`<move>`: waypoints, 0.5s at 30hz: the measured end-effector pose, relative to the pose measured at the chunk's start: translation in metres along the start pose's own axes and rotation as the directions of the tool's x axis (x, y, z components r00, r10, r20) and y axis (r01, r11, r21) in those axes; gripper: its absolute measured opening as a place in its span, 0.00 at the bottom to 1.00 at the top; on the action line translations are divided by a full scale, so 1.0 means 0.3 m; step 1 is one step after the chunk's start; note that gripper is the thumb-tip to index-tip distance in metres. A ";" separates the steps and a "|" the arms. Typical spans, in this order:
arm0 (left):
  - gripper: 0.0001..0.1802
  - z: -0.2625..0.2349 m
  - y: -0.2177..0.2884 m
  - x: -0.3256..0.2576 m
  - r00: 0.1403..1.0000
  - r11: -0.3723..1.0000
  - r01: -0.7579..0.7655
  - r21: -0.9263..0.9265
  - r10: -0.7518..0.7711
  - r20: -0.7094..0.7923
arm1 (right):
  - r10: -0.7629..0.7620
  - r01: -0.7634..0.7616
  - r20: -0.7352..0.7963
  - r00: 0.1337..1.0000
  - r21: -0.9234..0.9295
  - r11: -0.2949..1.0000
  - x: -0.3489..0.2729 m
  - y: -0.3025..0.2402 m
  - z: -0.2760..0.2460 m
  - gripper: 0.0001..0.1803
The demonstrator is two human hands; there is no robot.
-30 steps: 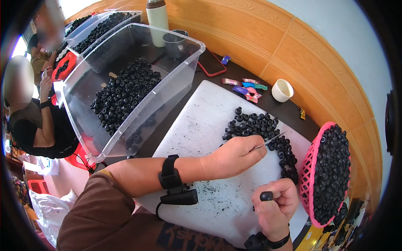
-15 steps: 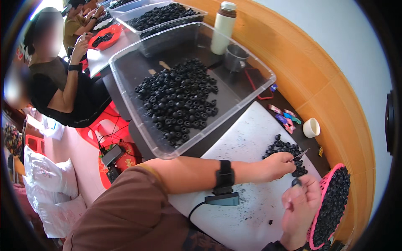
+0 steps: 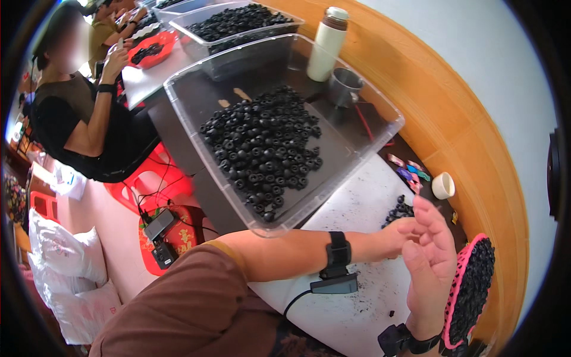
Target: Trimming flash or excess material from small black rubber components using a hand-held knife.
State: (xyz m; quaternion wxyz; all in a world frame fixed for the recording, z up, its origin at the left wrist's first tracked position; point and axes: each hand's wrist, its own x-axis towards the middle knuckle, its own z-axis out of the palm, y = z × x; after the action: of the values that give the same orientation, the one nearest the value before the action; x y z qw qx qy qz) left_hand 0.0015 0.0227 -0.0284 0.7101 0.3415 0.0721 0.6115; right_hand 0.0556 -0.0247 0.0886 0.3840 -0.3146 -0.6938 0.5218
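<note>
A small heap of black rings [image 3: 399, 211] lies on the white board [image 3: 357, 309] that covers the desk, at its far right part, just beyond both hands. The left hand [image 3: 397, 238] reaches toward this heap, its fingers hidden behind the right hand, so whether they grip anything cannot be told. The right hand [image 3: 429, 262] stands raised in front of it with fingers [image 3: 433, 221] released and spread, holding nothing. A black wristband [image 3: 338, 249] with a small clipped device sits on the left forearm. To the right, a pink basket [image 3: 470, 291] holds more black rings. Beyond the board, a big clear plastic bin [image 3: 279, 137] carries a large pile of the same rings. A metal cup [image 3: 343, 87] and a pale bottle [image 3: 324, 44] stand behind it, a small white cup [image 3: 443, 185] near the wooden wall. Another person [image 3: 77, 113] sits at the left.
</note>
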 end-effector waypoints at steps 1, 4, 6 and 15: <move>0.06 0.006 0.006 0.015 1.000 1.000 0.012 -0.002 -0.012 0.014 | 0.030 -0.030 -0.057 0.998 0.011 0.999 -0.024 0.022 -0.054 0.21; 0.08 0.013 0.046 0.035 0.911 0.883 0.387 0.266 -0.322 -0.255 | 0.135 -0.143 -0.195 0.972 -0.026 0.989 -0.108 0.072 -0.180 0.15; 0.07 0.044 0.085 0.036 0.899 0.865 0.387 0.319 -0.277 -0.340 | 0.187 -0.196 -0.244 0.952 -0.014 0.981 -0.163 0.104 -0.234 0.14; 0.02 0.071 0.117 0.059 0.843 0.931 0.304 0.203 -0.164 -0.512 | 0.395 -0.420 -0.200 0.897 -0.101 0.902 -0.261 0.204 -0.336 0.11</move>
State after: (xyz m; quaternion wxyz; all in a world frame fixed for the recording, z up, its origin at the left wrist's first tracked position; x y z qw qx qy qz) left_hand -0.0119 0.0311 0.0133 0.6840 0.2608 0.3742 0.5693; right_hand 0.1841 -0.0259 0.0296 0.3021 -0.5241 -0.6113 0.5103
